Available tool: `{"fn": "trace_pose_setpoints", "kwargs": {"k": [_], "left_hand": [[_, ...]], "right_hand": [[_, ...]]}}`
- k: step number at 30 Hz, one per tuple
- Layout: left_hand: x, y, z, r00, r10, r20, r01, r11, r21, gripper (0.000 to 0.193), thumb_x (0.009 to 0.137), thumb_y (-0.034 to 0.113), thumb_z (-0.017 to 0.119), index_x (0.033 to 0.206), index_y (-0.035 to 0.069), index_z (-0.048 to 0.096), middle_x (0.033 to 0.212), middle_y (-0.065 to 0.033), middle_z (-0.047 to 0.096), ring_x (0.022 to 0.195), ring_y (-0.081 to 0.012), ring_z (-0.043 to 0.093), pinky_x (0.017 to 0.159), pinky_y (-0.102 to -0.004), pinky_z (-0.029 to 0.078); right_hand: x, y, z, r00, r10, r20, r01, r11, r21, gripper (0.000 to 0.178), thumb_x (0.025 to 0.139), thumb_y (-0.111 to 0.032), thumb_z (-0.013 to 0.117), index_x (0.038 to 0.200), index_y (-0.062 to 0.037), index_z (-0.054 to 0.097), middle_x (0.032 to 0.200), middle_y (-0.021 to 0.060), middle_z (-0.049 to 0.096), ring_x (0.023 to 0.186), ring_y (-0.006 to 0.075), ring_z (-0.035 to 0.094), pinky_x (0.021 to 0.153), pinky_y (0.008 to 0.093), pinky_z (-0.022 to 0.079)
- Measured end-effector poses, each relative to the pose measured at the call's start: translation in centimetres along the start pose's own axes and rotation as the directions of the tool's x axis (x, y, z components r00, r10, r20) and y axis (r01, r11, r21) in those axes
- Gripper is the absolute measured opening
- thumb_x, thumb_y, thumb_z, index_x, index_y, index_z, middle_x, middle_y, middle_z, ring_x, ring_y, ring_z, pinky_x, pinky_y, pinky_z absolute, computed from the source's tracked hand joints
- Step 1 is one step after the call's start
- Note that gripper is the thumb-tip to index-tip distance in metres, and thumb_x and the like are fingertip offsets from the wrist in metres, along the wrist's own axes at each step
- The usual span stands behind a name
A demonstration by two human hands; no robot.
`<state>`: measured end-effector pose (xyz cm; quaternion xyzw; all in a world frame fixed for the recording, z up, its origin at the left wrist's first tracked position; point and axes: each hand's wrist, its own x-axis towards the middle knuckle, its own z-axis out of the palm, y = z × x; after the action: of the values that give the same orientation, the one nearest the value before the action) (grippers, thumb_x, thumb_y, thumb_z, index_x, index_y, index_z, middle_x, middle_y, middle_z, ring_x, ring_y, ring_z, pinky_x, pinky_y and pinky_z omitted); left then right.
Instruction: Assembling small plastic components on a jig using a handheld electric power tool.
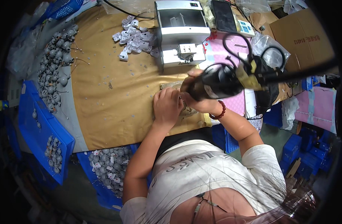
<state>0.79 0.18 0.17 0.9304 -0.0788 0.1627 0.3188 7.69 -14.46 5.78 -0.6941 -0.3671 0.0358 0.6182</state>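
My right hand (202, 105), with a dark red bead bracelet at the wrist, is wrapped round the lower end of a black corded electric screwdriver (219, 84). Yellow tape binds its cable end. Against the right hand's fingertips, my left hand (167, 105) is closed with its fingers bent together. Whatever it pinches is hidden behind the fingers. Both hands are over a small block (172, 85) on the brown-covered table (111, 108). Beyond them stands a white and grey bench machine (183, 33). White plastic parts (135, 40) lie in a pile left of the machine.
Grey round parts with wires (53, 71) crowd the table's left edge. Blue bins (47, 128) with similar parts are at the left, and another bin of grey parts (110, 166) sits below the front edge. A phone (223, 15) and a cardboard box (305, 39) are far right.
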Motion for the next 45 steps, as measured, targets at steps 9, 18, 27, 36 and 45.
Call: {"fn": "trace_pose_setpoints", "kwargs": {"k": [9, 18, 27, 36, 45], "left_hand": [[-0.1, -0.2, -0.2, 0.999, 0.031, -0.011, -0.031, 0.995, -0.096, 0.035, 0.076, 0.009, 0.071, 0.109, 0.009, 0.058, 0.101, -0.0092, 0.058, 0.108, -0.0293, 0.059, 0.095, -0.0454, 0.044], [-0.1, -0.2, -0.4, 1.0, 0.006, 0.015, -0.004, 0.99, -0.139, 0.042, 0.072, 0.01, 0.075, 0.111, 0.008, 0.058, 0.107, -0.0107, 0.06, 0.108, -0.0308, 0.058, 0.095, -0.0463, 0.043], [-0.2, 0.0, -0.2, 0.978, -0.192, 0.079, 0.204, 0.962, -0.184, 0.043, 0.074, 0.009, 0.077, 0.114, 0.007, 0.061, 0.113, -0.0133, 0.059, 0.114, -0.0348, 0.053, 0.097, -0.0459, 0.043], [-0.9, 0.2, 0.1, 0.992, -0.102, 0.071, 0.114, 0.976, -0.187, 0.039, 0.077, 0.003, 0.076, 0.114, 0.004, 0.063, 0.119, -0.0131, 0.066, 0.124, -0.0363, 0.051, 0.105, -0.044, 0.042], [-1.1, 0.2, 0.6, 0.996, -0.084, 0.039, 0.089, 0.984, -0.152, 0.04, 0.077, 0.004, 0.077, 0.114, 0.004, 0.063, 0.116, -0.013, 0.068, 0.123, -0.0363, 0.055, 0.105, -0.0444, 0.043]], "right_hand": [[-1.3, -0.1, 0.0, 0.996, -0.056, 0.075, 0.065, 0.99, -0.124, 0.066, 0.08, 0.007, 0.071, 0.134, -0.0104, 0.036, 0.094, 0.0054, 0.062, 0.08, 0.0131, 0.06, 0.075, 0.0282, 0.05], [-1.6, 0.0, 0.2, 0.996, -0.058, 0.072, 0.074, 0.967, -0.245, 0.059, 0.082, 0.003, 0.07, 0.13, -0.0099, 0.037, 0.095, 0.0037, 0.061, 0.079, 0.0129, 0.06, 0.08, 0.0287, 0.049], [1.3, 0.9, -3.6, 0.768, 0.364, -0.527, -0.349, 0.928, 0.133, 0.031, 0.085, -0.004, 0.074, 0.111, -0.0011, 0.055, 0.093, 0.005, 0.064, 0.083, 0.0103, 0.062, 0.073, 0.026, 0.052], [-1.8, 5.1, -6.1, 0.861, -0.004, -0.509, -0.191, 0.924, -0.33, 0.048, 0.09, 0.004, 0.06, 0.138, 0.0009, 0.052, 0.129, 0.0154, 0.06, 0.116, 0.027, 0.06, 0.101, 0.0361, 0.046], [-4.4, 3.4, -3.2, 0.988, 0.131, 0.081, -0.061, 0.817, -0.573, 0.025, 0.079, 0.0, 0.072, 0.103, -0.003, 0.067, 0.102, 0.0086, 0.066, 0.096, 0.0308, 0.06, 0.085, 0.0401, 0.05]]}}
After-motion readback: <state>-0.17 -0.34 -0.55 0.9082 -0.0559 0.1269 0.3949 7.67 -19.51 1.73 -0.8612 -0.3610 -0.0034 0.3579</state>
